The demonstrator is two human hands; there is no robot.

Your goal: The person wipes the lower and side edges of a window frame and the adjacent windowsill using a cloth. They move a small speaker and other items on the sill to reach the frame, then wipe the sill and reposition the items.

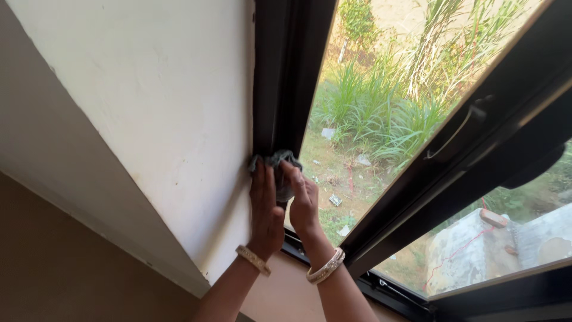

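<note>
A crumpled grey cloth [279,162] is pressed against the black window frame [285,77], at the foot of its upright where it meets the white wall [167,107]. The cloth is pinched by the fingers of the right hand [302,200], while the left hand [266,209] is laid flat beside it, fingertips touching the cloth. A bangle is worn on each wrist.
</note>
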